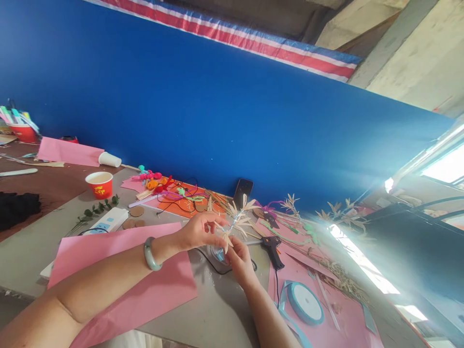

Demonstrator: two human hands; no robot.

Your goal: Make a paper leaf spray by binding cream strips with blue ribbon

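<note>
Over the table, a stem with pale cream, narrow leaves point(243, 220) is held up between my two hands. My left hand point(201, 231), a jade-green bangle on its wrist, pinches at the lower leaves from the left. From below, my right hand point(239, 261) has its fingers closed around the lower end of the stem, partly hiding it. A whitish-blue strip shows along the stem among the leaves. Just right of my hands lies a black glue gun point(272, 251), its cable running down toward a roll of light blue ribbon point(306, 303).
Pink paper sheets point(126, 285) lie on both sides. At the left stand a red paper cup point(99, 185) and a white power strip point(111, 220). A phone point(242, 191) leans on the blue partition point(217, 106). More leafy stems point(291, 205) and dried stalks are at the right.
</note>
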